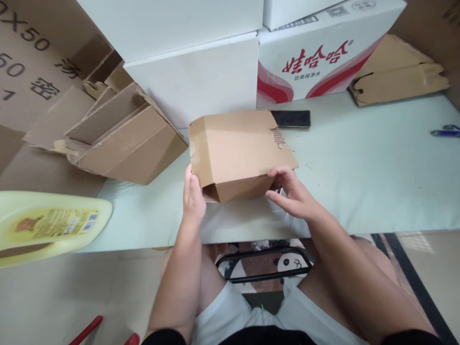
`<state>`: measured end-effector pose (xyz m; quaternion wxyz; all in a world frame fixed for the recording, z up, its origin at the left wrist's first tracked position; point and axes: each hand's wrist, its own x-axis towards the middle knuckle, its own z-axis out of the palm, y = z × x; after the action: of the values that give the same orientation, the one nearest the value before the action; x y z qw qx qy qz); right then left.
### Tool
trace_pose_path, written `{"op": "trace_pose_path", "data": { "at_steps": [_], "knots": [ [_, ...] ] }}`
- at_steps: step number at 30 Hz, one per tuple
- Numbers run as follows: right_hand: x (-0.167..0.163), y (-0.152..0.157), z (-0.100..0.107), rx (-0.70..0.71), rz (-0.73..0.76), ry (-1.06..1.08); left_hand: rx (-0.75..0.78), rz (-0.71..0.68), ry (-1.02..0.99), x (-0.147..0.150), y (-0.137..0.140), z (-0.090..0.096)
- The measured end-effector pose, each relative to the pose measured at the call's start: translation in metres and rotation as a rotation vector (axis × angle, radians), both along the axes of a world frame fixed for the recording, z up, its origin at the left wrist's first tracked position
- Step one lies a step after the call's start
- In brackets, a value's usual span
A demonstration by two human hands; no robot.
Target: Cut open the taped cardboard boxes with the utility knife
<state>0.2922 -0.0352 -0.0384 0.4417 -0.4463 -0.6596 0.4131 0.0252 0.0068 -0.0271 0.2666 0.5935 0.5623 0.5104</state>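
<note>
A brown cardboard box (244, 146), partly folded, sits on the pale green tabletop in front of me. Its broad top panel faces up, and an opening shows at the front left corner. Pressed against the left end is my left hand (194, 195), closed on the box with some fingers hidden behind it. My right hand (291, 194) grips the front right corner, fingers on the edge and thumb lower down in front. A dark phone (294, 119) lies just behind the box's right rear corner.
Folded cardboard pieces (125, 139) stand at left. White cartons (319, 67) line the back, with flattened cardboard (398, 84) on the right. A yellow bottle (53, 225) is at the near left. Blue-handled scissors or pliers (447, 132) lie far right on the table (377, 177).
</note>
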Motion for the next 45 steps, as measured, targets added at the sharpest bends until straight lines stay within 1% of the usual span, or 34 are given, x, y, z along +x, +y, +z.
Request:
{"op": "trace_pose_path", "data": {
  "at_steps": [4,6,10,11,15,17,19,24,27,30,33,36,39,41,42,43,45],
  "knots": [
    [-0.005,0.002,-0.001,-0.051,0.013,0.161,-0.04,0.124,0.023,-0.004,0.003,-0.003],
    [-0.007,0.004,-0.001,-0.088,-0.036,0.199,-0.056,0.162,0.034,-0.007,0.005,-0.003],
    [-0.009,0.009,0.001,-0.102,-0.252,0.192,-0.063,0.208,0.071,-0.013,0.007,-0.001],
    [-0.009,0.01,0.001,-0.108,-0.274,0.194,-0.057,0.22,0.09,-0.015,0.007,-0.001],
    [-0.006,0.013,0.001,-0.152,-0.266,0.175,-0.051,0.238,0.123,-0.019,0.009,-0.001],
    [-0.005,0.013,0.001,-0.143,-0.312,0.156,-0.09,0.26,0.1,-0.02,0.009,0.0],
    [-0.004,0.011,0.002,-0.137,-0.347,0.183,-0.151,0.276,0.071,-0.019,0.01,0.001],
    [-0.003,0.009,0.007,-0.172,-0.34,0.319,-0.258,0.234,0.016,-0.016,0.01,0.01],
    [-0.003,0.007,0.008,-0.204,-0.316,0.327,-0.316,0.182,0.045,-0.018,0.01,0.014],
    [-0.002,0.007,0.007,-0.252,-0.294,0.316,-0.361,0.144,0.05,-0.021,0.01,0.014],
    [-0.001,0.008,0.008,-0.286,-0.306,0.291,-0.371,0.109,0.019,-0.023,0.01,0.013],
    [-0.002,0.009,0.011,-0.267,-0.295,0.291,-0.383,0.059,-0.029,-0.022,0.008,0.015],
    [-0.004,0.01,0.014,-0.222,-0.31,0.334,-0.423,-0.011,-0.16,-0.02,0.006,0.02],
    [-0.004,0.01,0.013,-0.232,-0.34,0.383,-0.383,-0.02,-0.27,-0.022,0.006,0.022],
    [-0.004,0.01,0.012,-0.249,-0.353,0.41,-0.337,0.002,-0.312,-0.024,0.008,0.022],
    [-0.003,0.01,0.011,-0.266,-0.36,0.434,-0.281,0.044,-0.335,-0.028,0.01,0.021],
    [-0.001,0.009,0.009,-0.286,-0.357,0.471,-0.19,0.138,-0.299,-0.035,0.015,0.018]
  ]
}}
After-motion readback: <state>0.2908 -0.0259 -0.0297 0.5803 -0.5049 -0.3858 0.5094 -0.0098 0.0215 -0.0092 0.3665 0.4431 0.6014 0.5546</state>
